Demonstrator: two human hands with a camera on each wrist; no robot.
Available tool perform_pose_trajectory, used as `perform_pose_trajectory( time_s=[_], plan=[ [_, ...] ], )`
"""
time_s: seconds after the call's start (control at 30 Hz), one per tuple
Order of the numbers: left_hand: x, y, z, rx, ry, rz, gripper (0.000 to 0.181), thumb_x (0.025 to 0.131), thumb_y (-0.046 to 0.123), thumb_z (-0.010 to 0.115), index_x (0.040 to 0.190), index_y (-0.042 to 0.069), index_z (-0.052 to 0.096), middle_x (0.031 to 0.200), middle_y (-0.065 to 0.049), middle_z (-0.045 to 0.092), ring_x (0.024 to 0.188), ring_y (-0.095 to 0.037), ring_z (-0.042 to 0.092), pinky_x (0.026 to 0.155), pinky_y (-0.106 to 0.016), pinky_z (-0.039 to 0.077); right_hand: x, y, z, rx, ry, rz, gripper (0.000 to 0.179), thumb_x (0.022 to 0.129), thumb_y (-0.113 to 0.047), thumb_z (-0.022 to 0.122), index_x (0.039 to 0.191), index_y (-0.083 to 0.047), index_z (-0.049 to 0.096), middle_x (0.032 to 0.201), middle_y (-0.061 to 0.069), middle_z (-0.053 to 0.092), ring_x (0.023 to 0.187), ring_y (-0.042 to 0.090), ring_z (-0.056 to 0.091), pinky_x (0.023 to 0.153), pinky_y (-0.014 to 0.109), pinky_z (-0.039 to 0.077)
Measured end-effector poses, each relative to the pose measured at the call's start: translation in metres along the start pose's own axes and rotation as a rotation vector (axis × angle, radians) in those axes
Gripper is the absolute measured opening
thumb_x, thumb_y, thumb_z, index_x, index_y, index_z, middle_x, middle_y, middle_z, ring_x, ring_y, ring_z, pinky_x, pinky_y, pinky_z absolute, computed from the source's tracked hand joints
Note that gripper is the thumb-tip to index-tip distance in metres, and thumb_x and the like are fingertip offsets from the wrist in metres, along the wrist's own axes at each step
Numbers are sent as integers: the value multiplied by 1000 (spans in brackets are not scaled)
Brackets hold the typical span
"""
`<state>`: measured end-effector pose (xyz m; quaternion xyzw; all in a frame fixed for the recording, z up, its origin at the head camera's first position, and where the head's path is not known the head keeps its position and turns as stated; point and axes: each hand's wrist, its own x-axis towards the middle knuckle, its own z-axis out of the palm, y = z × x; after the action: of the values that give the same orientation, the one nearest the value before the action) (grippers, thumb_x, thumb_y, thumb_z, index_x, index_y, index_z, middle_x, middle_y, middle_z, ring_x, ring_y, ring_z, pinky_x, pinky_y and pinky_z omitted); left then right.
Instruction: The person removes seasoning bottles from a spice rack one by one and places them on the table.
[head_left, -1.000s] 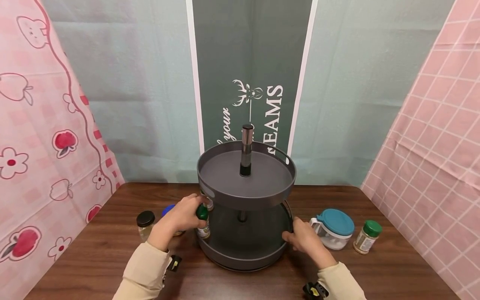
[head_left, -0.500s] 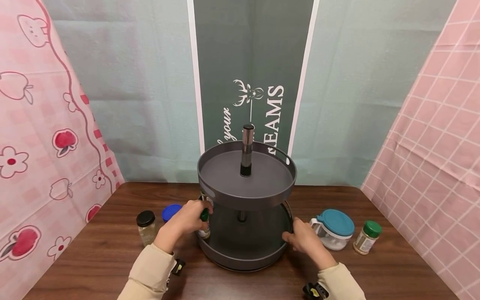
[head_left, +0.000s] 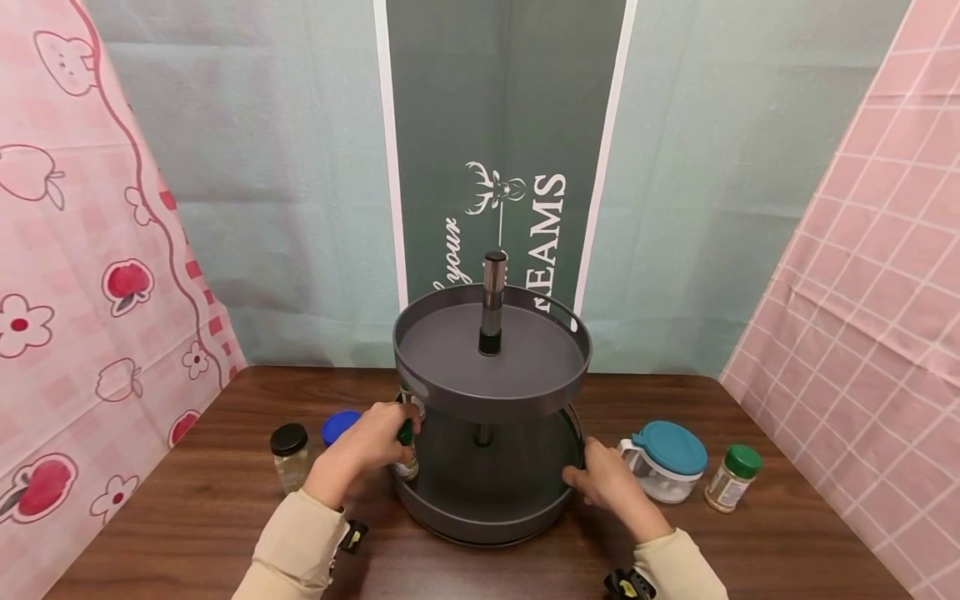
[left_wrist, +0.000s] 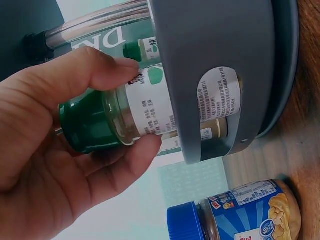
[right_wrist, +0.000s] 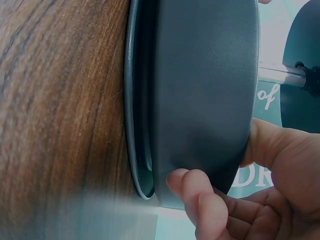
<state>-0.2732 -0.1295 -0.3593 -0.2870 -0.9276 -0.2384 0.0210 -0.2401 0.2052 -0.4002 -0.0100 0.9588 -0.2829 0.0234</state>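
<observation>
My left hand (head_left: 367,442) holds a spice jar (left_wrist: 147,102) with a green cap (left_wrist: 87,122), thumb on one side and fingers on the other. The jar stands inside the wall of the lower tray (head_left: 487,528) of a dark grey two-tier turntable; its label also shows through the handle slot in the left wrist view. Beyond it another green-capped jar (left_wrist: 150,48) is partly visible. My right hand (head_left: 611,475) grips the lower tray's right rim, thumb over the edge and fingers along the outer wall (right_wrist: 205,90).
The upper tray (head_left: 450,358) overhangs the lower one around a metal post (head_left: 493,292). Left on the wooden table (head_left: 187,500) are a black-lidded jar (head_left: 291,458) and a blue-lidded jar (left_wrist: 255,212). To the right stand a teal-lidded container (head_left: 670,454) and a green-capped jar (head_left: 733,479).
My left hand has shifted slightly right and down with the spice jar, uncovering more of the blue lid. The right hand stays on the tray rim.
</observation>
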Motion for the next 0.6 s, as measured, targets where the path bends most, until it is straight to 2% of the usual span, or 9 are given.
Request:
perform_pose_trajectory(
  time_s=[0.2,0.47,0.6],
  plan=[
    [-1,2,-4,-21,13,-14,26,67,-1,70,88,9,61,80,0,53,60,-13,44,51,-28,36,0,1,1,-2,7,-7,66,80,-12,58,128,24,31,52,6,52,43,16,52,52,31,43],
    [-3,7,-19,-18,64,-21,24,69,3,72,89,9,61,74,3,52,55,-12,43,49,-27,38,-1,1,0,1,3,-4,66,80,-13,58,129,23,31,51,6,52,43,16,51,52,32,42],
    [-5,11,-26,-34,83,-41,23,70,4,71,91,9,62,78,1,55,56,-12,46,49,-27,41,-1,0,0,3,0,-2,67,80,-13,58,129,23,30,51,6,52,43,16,51,51,32,42]
  ],
)
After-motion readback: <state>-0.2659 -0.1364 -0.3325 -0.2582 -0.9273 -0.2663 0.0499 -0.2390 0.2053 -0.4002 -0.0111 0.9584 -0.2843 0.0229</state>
